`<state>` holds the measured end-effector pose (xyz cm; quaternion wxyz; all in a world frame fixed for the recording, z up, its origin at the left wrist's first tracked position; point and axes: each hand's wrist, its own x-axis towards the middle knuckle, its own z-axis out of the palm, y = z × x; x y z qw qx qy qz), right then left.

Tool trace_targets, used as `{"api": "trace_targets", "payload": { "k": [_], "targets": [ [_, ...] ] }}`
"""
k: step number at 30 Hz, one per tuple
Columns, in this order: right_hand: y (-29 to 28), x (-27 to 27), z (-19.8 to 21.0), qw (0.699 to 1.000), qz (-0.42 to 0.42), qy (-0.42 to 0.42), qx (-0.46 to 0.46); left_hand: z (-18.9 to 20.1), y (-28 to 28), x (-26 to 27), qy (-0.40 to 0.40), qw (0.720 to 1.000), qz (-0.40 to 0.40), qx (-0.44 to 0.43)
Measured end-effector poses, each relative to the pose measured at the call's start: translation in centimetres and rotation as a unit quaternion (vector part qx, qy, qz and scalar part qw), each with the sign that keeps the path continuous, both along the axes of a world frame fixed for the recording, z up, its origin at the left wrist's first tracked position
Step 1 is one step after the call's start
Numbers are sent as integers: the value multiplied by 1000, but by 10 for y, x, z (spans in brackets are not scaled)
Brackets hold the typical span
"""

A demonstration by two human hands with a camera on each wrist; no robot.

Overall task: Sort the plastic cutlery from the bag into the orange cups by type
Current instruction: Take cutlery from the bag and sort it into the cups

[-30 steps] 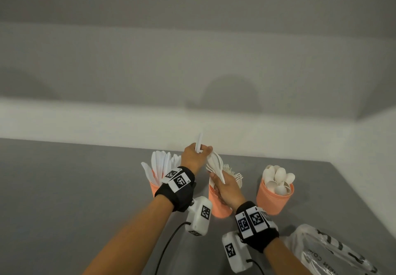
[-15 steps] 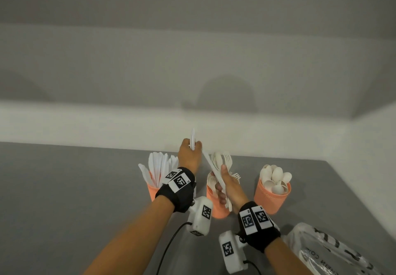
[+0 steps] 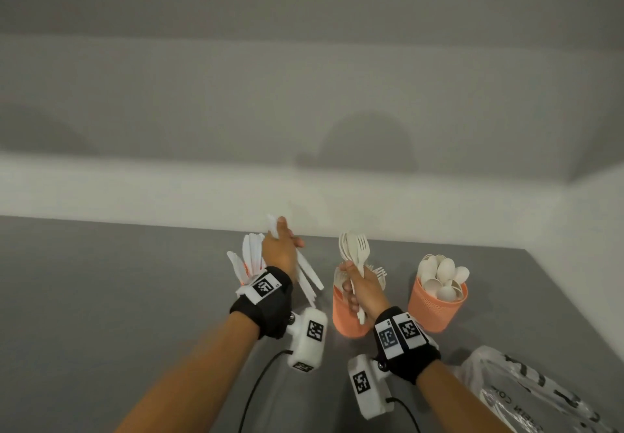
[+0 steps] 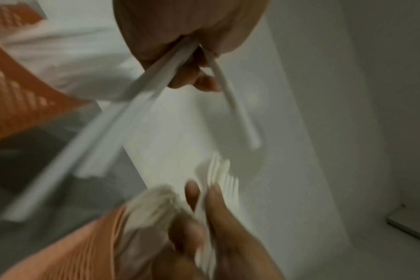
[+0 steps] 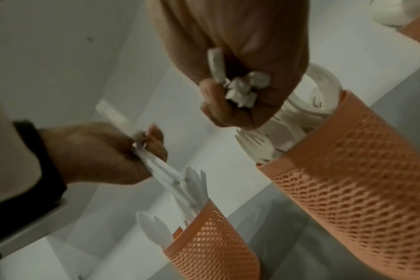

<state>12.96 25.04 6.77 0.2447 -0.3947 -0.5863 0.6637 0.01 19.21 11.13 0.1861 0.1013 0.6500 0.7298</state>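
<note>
Three orange mesh cups stand in a row on the grey table. My left hand grips a few white knives just right of the knife cup, which my wrist mostly hides in the head view. The knives slant down from my fist. My right hand holds a bunch of forks and spoons upright over the middle cup, which has forks in it. Their handle ends stick out of my fist. The right cup is full of spoons.
A clear plastic bag with dark print lies at the lower right of the table, behind my right wrist. A pale wall runs close behind the cups, and a side wall closes the right. Grey table surface stretches to the left.
My left hand has pulled the knives away from the bunch in my right hand and carried them left and down, beside the knife cup. My right hand stays over the middle cup.
</note>
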Motion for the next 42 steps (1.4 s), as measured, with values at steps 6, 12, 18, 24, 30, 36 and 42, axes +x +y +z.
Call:
{"api": "trace_targets", "payload": {
  "k": [6, 12, 18, 24, 30, 36, 42],
  "targets": [
    [6, -3, 0, 996, 46, 48, -61, 24, -10, -51, 76, 993, 59, 71],
    [13, -3, 4, 982, 85, 97, -140, 21, -12, -69, 190, 979, 67, 37],
    [10, 0, 3, 982, 108, 97, -122, -30, -22, -61, 204, 979, 18, -9],
    [8, 0, -2, 986, 124, 67, -88, -49, -25, -63, 324, 935, -43, -139],
    [6, 1, 3, 987, 122, 68, -80, -52, -30, -56, 464, 834, -118, -274],
    [5, 6, -1, 991, 101, 71, -47, -42, -25, -51, 539, 807, -34, -239],
    [1, 9, -1, 994, 32, 104, -24, -6, -6, 11, 305, 942, -132, -49]
  ]
}}
